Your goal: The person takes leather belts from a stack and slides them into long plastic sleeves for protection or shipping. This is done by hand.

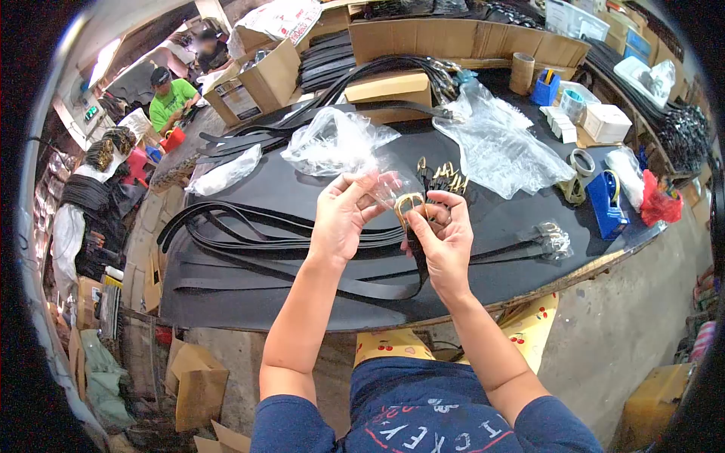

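My left hand (pixel 346 215) pinches a small clear plastic bag (pixel 389 181) between thumb and fingers. Close on its right, my right hand (pixel 444 238) is closed on a gold-coloured buckle (pixel 408 205) of a black belt, and the bag's edge meets the buckle. Further black belts (pixel 264 226) lie looped across the dark table (pixel 234 302). Just beyond my hands stand several gold-coloured buckles (pixel 451 178). A pile of clear plastic bags (pixel 336 140) lies behind my left hand.
Belts with wrapped buckles (pixel 555 240) lie at right, near a blue tape dispenser (pixel 606 205). A large plastic sheet (pixel 498 143) spreads behind. Cardboard boxes (pixel 389 89) line the back. A person in a green shirt (pixel 171 103) sits at far left.
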A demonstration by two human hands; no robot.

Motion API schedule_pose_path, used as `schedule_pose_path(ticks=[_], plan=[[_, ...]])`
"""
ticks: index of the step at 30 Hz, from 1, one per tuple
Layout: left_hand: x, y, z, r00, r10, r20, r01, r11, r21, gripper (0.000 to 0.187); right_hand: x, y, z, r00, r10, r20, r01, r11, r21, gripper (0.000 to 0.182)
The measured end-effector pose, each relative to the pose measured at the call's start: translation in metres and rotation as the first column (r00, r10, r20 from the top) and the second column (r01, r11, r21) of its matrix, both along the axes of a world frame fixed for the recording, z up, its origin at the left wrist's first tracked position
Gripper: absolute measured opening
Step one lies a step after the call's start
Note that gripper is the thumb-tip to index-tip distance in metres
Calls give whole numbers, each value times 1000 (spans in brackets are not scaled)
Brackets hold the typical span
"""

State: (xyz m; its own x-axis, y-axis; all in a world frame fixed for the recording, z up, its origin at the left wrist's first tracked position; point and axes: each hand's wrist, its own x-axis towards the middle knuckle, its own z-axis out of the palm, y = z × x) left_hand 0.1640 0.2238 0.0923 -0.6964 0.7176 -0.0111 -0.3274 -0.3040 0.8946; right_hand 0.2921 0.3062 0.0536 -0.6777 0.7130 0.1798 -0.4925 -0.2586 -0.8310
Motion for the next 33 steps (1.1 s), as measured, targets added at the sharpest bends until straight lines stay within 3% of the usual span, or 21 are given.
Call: schedule_pose_path(ticks=[3, 5, 9, 12, 15, 17, 19, 21, 22, 24, 28, 33], plan=[[3, -2, 0, 998, 12, -58, -12, 1000, 2, 12, -3, 1, -3, 1000, -22, -19, 23, 999, 24, 40], [7, -2, 0, 976, -17, -219, 13, 1000, -20, 9, -4, 2, -4, 1000, -5, -6, 5, 1000, 13, 46], [23, -5, 6, 952, -10, -307, -5, 999, -46, 12, -5, 0, -7, 999, -33, -38, 36, 996, 83, 55], [26, -6, 8, 940, -21, -340, -10, 996, -91, 10, -9, 1, -8, 997, 11, -74, -5, 996, 85, 71], [23, -6, 9, 902, -39, -430, -35, 986, -161, 14, -12, 4, -8, 996, 78, -50, -74, 995, 72, 71], [17, -9, 13, 925, -26, -380, -37, 987, -156, 18, -9, 2, -8, 995, 81, -56, -77, 994, 74, 65], [5, -15, 19, 899, 5, -438, -73, 988, -139, 20, 1, 4, -16, 908, 418, -39, -418, 908, -8, 53], [-5, -21, 30, 910, 6, -415, -80, 984, -162, 22, 6, -4, -36, 870, 492, 14, -492, 870, 9, 21], [-9, -25, 33, 909, 14, -416, -90, 982, -164, 22, 8, -7, -42, 878, 479, -1, -478, 878, -34, 19], [-16, -32, 36, 898, -147, -414, 4, 945, -326, 30, 9, -11, -47, 884, 466, -19, -466, 880, -90, 16], [-33, -47, 37, 853, -304, -425, 84, 883, -462, 39, 6, -12, -39, 919, 384, 93, -382, 923, -37, 17], [-30, -52, 34, 849, -325, -416, 95, 869, -485, 39, 5, -20, -32, 939, 331, 94, -328, 944, -39, 19]])
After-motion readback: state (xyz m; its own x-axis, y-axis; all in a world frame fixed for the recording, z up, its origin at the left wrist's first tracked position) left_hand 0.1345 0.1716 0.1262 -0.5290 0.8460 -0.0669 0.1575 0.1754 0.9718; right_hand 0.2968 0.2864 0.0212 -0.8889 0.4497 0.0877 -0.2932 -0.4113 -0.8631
